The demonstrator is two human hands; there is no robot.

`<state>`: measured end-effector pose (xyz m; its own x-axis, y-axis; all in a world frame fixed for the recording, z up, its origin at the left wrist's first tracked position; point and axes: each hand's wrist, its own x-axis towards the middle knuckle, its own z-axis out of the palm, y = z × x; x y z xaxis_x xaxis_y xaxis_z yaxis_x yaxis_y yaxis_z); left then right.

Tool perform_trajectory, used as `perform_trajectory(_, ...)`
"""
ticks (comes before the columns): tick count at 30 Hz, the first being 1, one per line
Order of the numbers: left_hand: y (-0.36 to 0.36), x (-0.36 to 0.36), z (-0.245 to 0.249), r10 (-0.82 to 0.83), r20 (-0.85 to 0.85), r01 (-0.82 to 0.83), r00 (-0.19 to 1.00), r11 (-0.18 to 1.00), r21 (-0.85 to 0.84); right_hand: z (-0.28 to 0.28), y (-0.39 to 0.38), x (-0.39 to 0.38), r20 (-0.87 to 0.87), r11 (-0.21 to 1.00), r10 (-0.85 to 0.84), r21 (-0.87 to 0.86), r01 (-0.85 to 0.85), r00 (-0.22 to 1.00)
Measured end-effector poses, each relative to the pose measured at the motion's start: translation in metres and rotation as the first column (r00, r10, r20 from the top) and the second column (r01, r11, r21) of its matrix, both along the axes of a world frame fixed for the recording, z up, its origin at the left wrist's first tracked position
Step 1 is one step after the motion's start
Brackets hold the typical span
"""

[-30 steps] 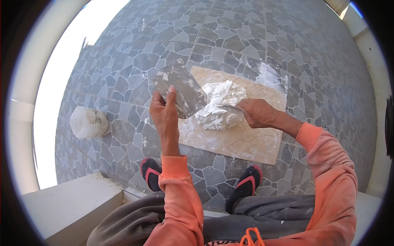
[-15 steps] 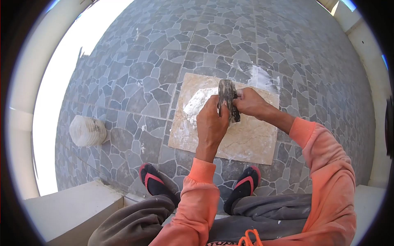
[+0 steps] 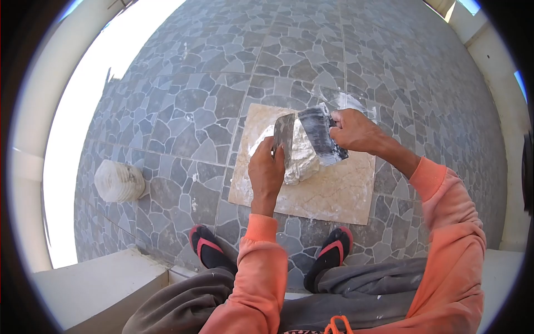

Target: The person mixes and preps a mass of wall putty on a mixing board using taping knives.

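My left hand (image 3: 266, 173) is closed on a grey putty knife (image 3: 283, 140), its blade upright over the white paste. In my right hand (image 3: 356, 132) is a wider, dark putty knife (image 3: 321, 133) with white smears along its edges. The two blades are a small gap apart at the top. Beneath them a heap of white putty (image 3: 303, 161) lies on a beige square tile (image 3: 334, 200), partly hidden by the knives and my left hand.
Stone-patterned floor tiles (image 3: 183, 122) surround the board. A whitish ribbed bucket (image 3: 118, 181) stands to the left. White smears (image 3: 349, 102) mark the floor beyond the board. My feet in black socks and red-strapped sandals (image 3: 211, 249) are at the near side.
The two knives, held close together before, have separated. My left hand moved left with its knife, my right hand moved right, and more of the putty heap shows between them.
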<state>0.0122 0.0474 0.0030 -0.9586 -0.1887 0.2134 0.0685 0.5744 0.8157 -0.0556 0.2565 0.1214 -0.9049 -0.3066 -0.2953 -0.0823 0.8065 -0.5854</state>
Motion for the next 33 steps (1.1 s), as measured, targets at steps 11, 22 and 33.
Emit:
perform_trajectory(11, -0.035, 0.000, 0.006, -0.164, -0.140, 0.178, 0.976, 0.980, 0.089, 0.038, 0.012, 0.021, -0.286, 0.773, 0.560, 0.519, -0.365, 0.777)
perform_trajectory(22, -0.040, -0.002, 0.007, -0.235, -0.204, 0.270, 0.950, 0.949, 0.163, -0.008, 0.012, 0.035, -0.404, 0.653, 0.756, 0.503, -0.566, 0.514)
perform_trajectory(33, -0.045, 0.013, 0.004, -0.258, -0.214, 0.311, 0.942, 0.911, 0.272, -0.050, 0.006, 0.003, -0.467, 0.668, 0.736, 0.381, -0.639, 0.490)
